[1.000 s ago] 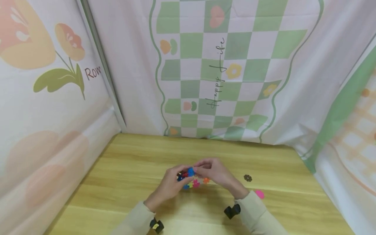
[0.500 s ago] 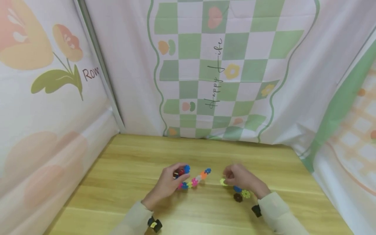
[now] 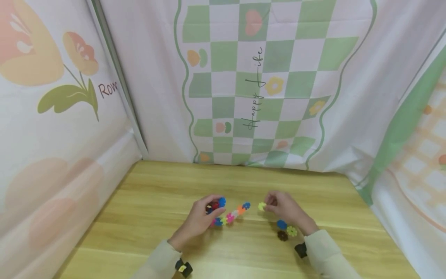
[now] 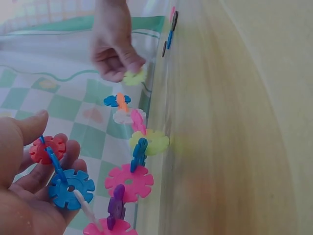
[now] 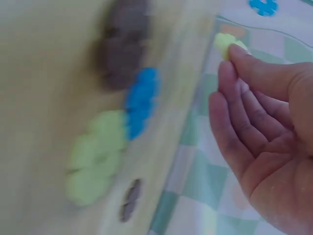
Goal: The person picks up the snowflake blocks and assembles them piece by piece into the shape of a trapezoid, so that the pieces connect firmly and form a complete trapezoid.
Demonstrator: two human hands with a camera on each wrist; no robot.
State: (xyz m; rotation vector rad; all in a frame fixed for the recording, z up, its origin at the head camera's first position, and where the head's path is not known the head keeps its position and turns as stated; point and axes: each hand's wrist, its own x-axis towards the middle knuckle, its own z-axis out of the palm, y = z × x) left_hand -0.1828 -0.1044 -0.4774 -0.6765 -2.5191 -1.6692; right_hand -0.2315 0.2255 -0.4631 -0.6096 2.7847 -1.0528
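A cloth backdrop [image 3: 230,83] with green and white checks hangs behind a wooden table [image 3: 167,186], and two pale sleeves [image 3: 329,250] reach in above it. The left hand [image 3: 196,219] holds part of the chain [image 4: 129,182] of notched plastic discs, its fingers curled behind a red disc [image 4: 47,150] (whether the thumb presses on it too, I cannot tell). The right hand [image 3: 287,209] pinches a pale-yellow disc [image 3: 261,206] between thumb and forefinger, the other fingers loosely bent. Between the hands the chain runs rightward through pink, yellow, white and orange pieces to a blue end disc [image 3: 246,205], near the pale-yellow one but apart from it. Below the right hand, a loose blue disc [image 3: 282,224], a yellow-green disc [image 3: 292,231] and a brown disc [image 3: 282,235] lie close together on the table; the right wrist view shows a second brown disc [image 5: 130,200] near them.
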